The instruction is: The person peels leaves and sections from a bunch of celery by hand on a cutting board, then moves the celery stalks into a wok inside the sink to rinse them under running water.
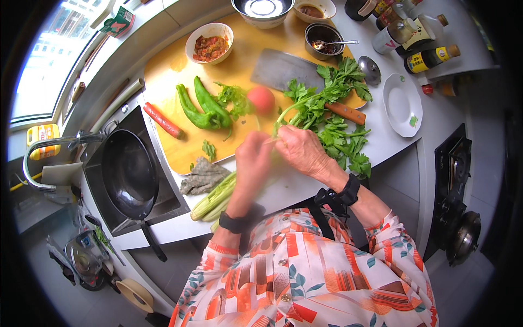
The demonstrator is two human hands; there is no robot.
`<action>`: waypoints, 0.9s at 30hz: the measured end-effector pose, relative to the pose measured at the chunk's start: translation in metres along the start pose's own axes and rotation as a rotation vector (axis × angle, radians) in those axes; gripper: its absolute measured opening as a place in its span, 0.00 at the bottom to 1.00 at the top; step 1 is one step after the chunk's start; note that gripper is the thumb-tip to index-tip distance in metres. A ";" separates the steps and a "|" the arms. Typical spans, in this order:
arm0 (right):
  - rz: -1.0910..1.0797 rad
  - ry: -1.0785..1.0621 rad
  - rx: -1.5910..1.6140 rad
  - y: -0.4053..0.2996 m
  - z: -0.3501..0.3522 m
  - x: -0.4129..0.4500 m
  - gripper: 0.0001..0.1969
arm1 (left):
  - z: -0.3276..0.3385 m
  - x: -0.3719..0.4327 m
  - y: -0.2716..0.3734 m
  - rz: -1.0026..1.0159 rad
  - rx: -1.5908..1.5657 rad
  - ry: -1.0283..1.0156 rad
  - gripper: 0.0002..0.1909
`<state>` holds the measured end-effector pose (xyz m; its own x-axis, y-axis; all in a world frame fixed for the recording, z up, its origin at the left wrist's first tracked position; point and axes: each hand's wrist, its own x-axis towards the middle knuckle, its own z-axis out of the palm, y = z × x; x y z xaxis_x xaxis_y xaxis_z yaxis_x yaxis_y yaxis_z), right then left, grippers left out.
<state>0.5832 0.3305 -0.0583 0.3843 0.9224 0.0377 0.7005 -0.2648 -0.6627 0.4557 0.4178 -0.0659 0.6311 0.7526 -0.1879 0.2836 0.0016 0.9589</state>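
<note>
My right hand grips the stems of a leafy celery bunch over the near edge of a wooden cutting board. Close beside it, my left hand is motion-blurred, its fingers near the stems; what it pinches is unclear. Thick celery stalks lie under my left forearm, partly hidden. A cleaver rests on the board, with leaves across it and its wooden handle showing. Left of it are a tomato, two green peppers, loose leaves and a carrot.
A grey cloth lies by the board's near edge. Left is a sink holding a wok. Bowls of food stand at the back. On the right are an oval plate, sauce bottles and a stove.
</note>
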 end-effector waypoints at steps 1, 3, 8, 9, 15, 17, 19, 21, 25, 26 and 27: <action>-0.023 -0.001 -0.015 0.000 0.000 0.000 0.07 | 0.000 0.000 0.000 0.002 -0.002 -0.001 0.07; -0.024 0.000 -0.019 -0.002 -0.001 0.001 0.08 | -0.002 0.000 -0.002 0.017 0.014 0.003 0.07; -0.027 -0.011 -0.063 -0.009 -0.005 0.003 0.08 | -0.002 0.000 -0.003 0.039 0.037 0.009 0.07; -0.027 -0.019 -0.065 -0.008 -0.006 0.003 0.08 | -0.002 0.001 -0.003 0.052 0.050 0.014 0.06; 0.009 -0.051 -0.063 -0.005 -0.003 0.004 0.09 | -0.002 0.001 0.001 0.083 0.121 0.006 0.05; 0.031 -0.053 -0.048 -0.005 -0.002 0.003 0.10 | -0.003 0.001 0.000 0.090 0.129 -0.003 0.05; 0.061 -0.048 -0.025 -0.006 -0.002 0.002 0.06 | -0.004 0.000 0.000 0.097 0.137 -0.013 0.05; -0.057 -0.058 -0.166 0.012 0.006 0.001 0.05 | -0.004 0.000 0.001 0.151 0.184 -0.014 0.05; 0.082 -0.042 -0.188 0.046 -0.038 0.006 0.04 | -0.016 -0.010 0.018 0.113 0.171 -0.037 0.04; 0.090 -0.046 -0.188 0.041 -0.042 0.004 0.04 | -0.016 -0.011 0.017 0.067 0.088 -0.013 0.04; 0.135 -0.080 0.034 0.040 -0.044 0.006 0.08 | -0.016 -0.008 0.014 0.026 0.006 0.020 0.04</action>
<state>0.6397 0.3135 -0.0514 0.4233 0.8991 -0.1118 0.6246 -0.3790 -0.6828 0.4430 0.4228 -0.0475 0.6240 0.7652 -0.1586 0.2714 -0.0219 0.9622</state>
